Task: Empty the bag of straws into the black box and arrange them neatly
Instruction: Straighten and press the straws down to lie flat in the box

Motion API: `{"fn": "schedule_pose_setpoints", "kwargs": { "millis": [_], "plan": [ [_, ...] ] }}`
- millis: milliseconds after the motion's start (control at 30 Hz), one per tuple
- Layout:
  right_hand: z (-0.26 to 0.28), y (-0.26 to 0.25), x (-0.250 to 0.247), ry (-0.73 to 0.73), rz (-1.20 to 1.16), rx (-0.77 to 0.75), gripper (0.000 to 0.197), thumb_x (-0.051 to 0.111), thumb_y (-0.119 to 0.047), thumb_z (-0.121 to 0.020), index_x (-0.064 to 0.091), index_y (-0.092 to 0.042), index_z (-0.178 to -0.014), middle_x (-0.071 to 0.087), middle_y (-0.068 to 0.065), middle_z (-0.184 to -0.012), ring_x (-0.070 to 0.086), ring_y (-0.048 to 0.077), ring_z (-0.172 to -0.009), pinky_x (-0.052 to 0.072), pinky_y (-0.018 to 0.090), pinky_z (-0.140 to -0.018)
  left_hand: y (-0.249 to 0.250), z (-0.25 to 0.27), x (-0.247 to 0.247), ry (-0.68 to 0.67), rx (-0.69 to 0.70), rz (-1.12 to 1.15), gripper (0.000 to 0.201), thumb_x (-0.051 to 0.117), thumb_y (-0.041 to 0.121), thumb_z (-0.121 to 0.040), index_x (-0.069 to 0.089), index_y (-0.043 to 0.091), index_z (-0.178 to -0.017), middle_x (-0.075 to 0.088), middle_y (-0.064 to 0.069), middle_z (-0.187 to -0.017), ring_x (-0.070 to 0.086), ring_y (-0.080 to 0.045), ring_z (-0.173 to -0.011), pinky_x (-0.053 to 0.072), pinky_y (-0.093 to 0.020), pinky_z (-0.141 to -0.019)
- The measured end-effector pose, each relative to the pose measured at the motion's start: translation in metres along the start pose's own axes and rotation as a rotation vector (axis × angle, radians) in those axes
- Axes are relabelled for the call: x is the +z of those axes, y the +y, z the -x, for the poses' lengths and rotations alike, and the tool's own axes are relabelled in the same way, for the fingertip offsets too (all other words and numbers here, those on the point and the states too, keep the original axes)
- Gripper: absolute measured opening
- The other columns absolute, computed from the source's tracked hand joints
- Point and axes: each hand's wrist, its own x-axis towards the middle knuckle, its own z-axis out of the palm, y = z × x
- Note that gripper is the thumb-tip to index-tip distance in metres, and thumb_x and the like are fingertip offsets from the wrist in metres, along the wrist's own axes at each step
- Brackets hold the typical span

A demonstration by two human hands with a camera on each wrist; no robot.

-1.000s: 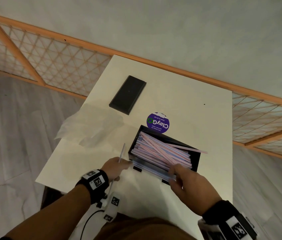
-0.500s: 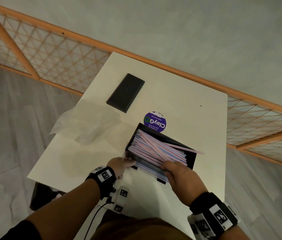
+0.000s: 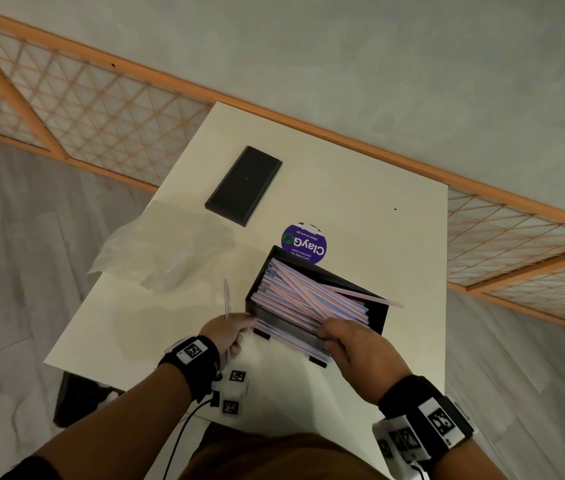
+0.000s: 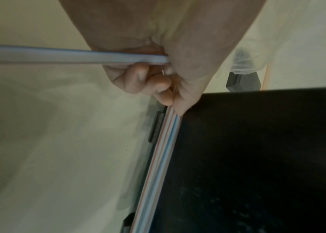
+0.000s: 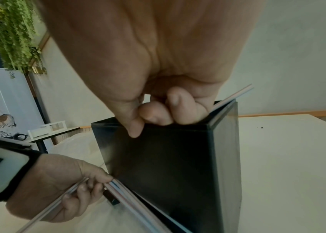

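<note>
Left hand (image 3: 226, 332) fingers curled, pinching; right hand (image 3: 357, 351) grip curled, thumb down.

Black box (image 3: 376, 315) w/ pink-blue straws (image 3: 309, 301)

table: white rectangular table (image 3: 360, 188), its far edge against the wall, everything below sits on it
box: black rectangular box (image 3: 376, 315) toward the near right, tipped up on its near edge
straws: heap of thin paper-wrapped straws (image 3: 309, 303) inside the box, one poking out over its right wall, a few squeezed under its near side
sticker: round purple printed sticker (image 3: 304, 242) just behind the box
lid: flat black rectangular lid (image 3: 243, 185) further back and left
bag: crumpled clear plastic bag (image 3: 163, 251) left of the box, hanging off the left edge
</note>
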Motion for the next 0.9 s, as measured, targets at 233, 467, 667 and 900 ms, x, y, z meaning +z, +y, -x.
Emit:
{"fn": "schedule_pose_setpoints", "kwargs": {
  "millis": [233,467,667,900],
  "plan": [
    [-0.001,0.003,0.002,-0.004,-0.006,0.017,0.01,0.044,-0.031,-0.1,0.05,-0.037,-0.106,0.061,-0.011,-0.097,0.058,0.014,-0.087,0.053,0.037,-0.075,0.01,0.016,-0.002,-0.095,0.056,-0.05,0.018,0.059,0.004,-0.093,0.048,0.009,-0.08,0.042,-0.002,-0.058,0.035,-0.013,-0.047,0.026,-0.024,-0.042],
    [-0.001,0.001,0.0,-0.011,0.012,0.04,0.011,0.046,-0.031,-0.101,0.053,-0.036,-0.107,0.063,-0.013,-0.101,0.06,0.012,-0.089,0.052,0.031,-0.076,0.05,0.065,-0.044,-0.072,0.308,-0.297,0.016,0.059,0.015,-0.095,0.048,0.011,-0.083,0.037,-0.001,-0.06,0.031,-0.014,-0.051,0.03,-0.026,-0.046],
    [0.005,-0.02,-0.032,0.078,-0.061,0.006,0.013,0.051,-0.047,-0.096,0.05,-0.035,-0.093,0.054,-0.016,-0.083,0.051,0.006,-0.076,0.044,0.025,-0.067,0.102,0.15,-0.063,-0.186,0.593,-0.485,0.02,0.059,0.013,-0.099,0.051,0.001,-0.085,0.035,-0.005,-0.061,0.029,-0.016,-0.053,0.028,-0.028,-0.049],
    [0.01,-0.062,-0.075,0.158,-0.239,-0.062,0.059,0.041,-0.079,-0.09,0.049,-0.039,-0.132,0.058,-0.022,-0.12,0.057,0.001,-0.108,0.047,0.019,-0.087,0.117,0.168,0.0,-0.284,0.586,-0.053,0.023,0.056,0.006,-0.099,0.05,0.014,-0.078,0.031,-0.004,-0.065,0.022,-0.016,-0.054,0.016,-0.034,-0.052]
  ]
}}
